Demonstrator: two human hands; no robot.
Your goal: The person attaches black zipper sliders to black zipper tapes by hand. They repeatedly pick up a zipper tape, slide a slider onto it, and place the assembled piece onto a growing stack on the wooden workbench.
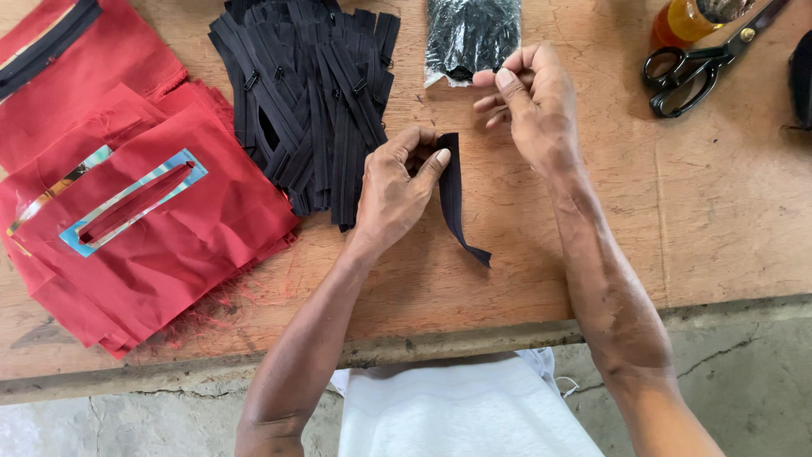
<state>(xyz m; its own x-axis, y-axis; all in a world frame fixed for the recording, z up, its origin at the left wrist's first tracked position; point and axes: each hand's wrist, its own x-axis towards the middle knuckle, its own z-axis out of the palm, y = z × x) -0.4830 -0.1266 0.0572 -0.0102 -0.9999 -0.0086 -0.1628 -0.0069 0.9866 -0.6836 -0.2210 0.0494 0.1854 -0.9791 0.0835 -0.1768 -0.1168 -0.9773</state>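
Observation:
My left hand (397,190) pinches the top of a short black zipper strip (452,199) that hangs down over the wooden table (719,211). My right hand (529,97) is raised just to the right of it, fingertips pressed together on something very small, possibly a zipper slider; I cannot make it out. A heap of black zippers (309,93) lies just left of my left hand. A clear bag of small dark parts (469,34) sits right behind my right hand.
A stack of red fabric pieces (144,211) with a shiny rectangular frame template (135,201) fills the left side. Black scissors (702,63) and an orange bottle (685,21) lie at the back right. The table's front edge runs just ahead of my lap.

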